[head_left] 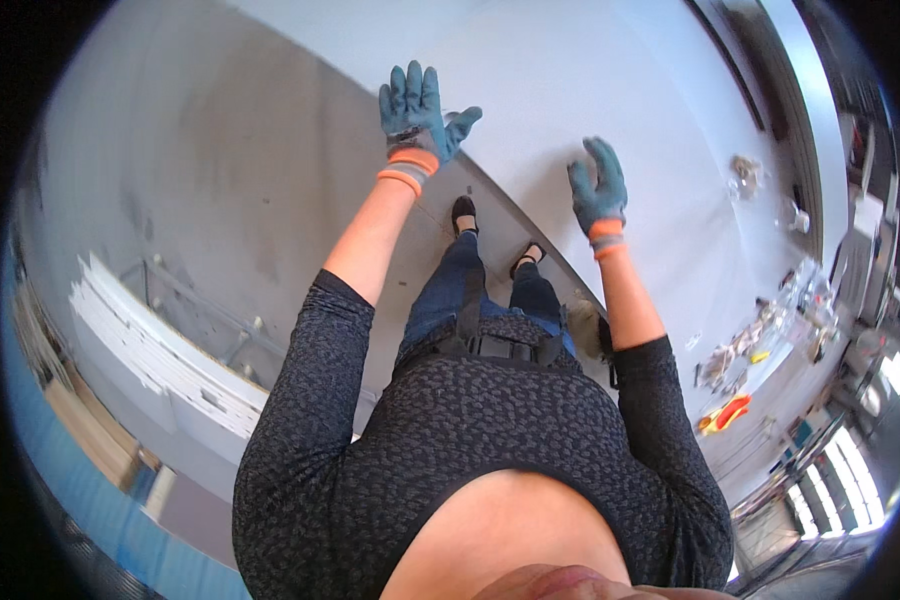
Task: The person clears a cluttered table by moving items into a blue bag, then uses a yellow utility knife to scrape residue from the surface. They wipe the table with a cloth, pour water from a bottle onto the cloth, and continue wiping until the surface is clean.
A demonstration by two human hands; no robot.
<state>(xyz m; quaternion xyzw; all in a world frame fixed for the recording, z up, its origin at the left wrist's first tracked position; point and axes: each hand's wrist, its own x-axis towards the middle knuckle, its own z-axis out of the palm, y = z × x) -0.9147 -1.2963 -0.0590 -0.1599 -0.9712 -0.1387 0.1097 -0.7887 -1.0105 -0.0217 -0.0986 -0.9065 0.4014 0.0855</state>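
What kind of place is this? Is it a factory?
Probably a workshop or factory floor. The person's hands wear blue work gloves, left hand and right hand, over a big white table. White panels are stacked on the grey floor.

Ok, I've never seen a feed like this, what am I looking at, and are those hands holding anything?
This is one wide fisheye camera worn on a person's head, looking straight down, so straight edges bend near the rim. You see the person's own dark top, jeans and shoes, standing at the edge of a big white table. Both arms reach forward in blue-grey gloves with orange cuffs. The left hand is spread open at the table edge; the right hand is open above the tabletop. Neither holds anything. At the far right of the table lie small bits of clutter and an orange item, too small to identify. White panels are stacked on the floor to the left.
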